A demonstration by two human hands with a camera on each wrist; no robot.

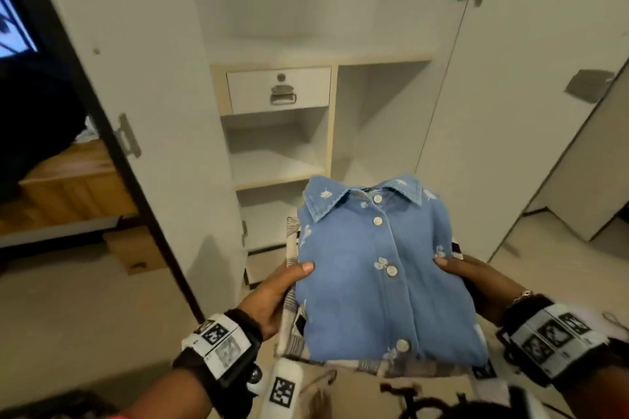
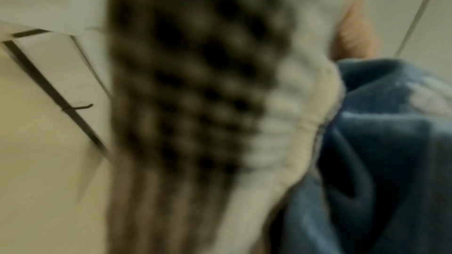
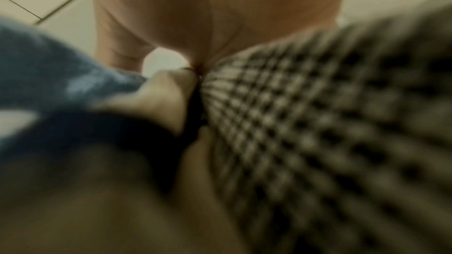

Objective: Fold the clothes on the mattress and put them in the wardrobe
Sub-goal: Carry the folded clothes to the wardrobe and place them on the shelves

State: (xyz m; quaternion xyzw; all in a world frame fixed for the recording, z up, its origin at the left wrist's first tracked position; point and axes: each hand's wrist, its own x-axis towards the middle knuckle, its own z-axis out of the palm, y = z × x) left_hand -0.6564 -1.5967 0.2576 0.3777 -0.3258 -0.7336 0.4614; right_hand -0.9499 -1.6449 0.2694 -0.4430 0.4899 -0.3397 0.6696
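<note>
A folded blue denim shirt (image 1: 381,275) with white buttons lies on top of a folded checked garment (image 1: 292,316). I carry the stack in front of the open white wardrobe (image 1: 279,160). My left hand (image 1: 282,286) grips the stack's left edge, thumb on the blue shirt, fingers hidden under it. My right hand (image 1: 466,272) grips the right edge the same way. In the left wrist view the checked garment (image 2: 195,103) and blue shirt (image 2: 379,152) fill the picture, blurred. The right wrist view shows my palm (image 3: 220,16) against the checked garment (image 3: 318,123) and the blue shirt (image 3: 61,69).
The wardrobe holds a closed drawer (image 1: 279,88), bare shelves (image 1: 275,167) below it and a tall bay (image 1: 377,119) on the right. Its doors (image 1: 136,78) stand open on both sides. A cardboard box (image 1: 136,252) lies on the floor at the left.
</note>
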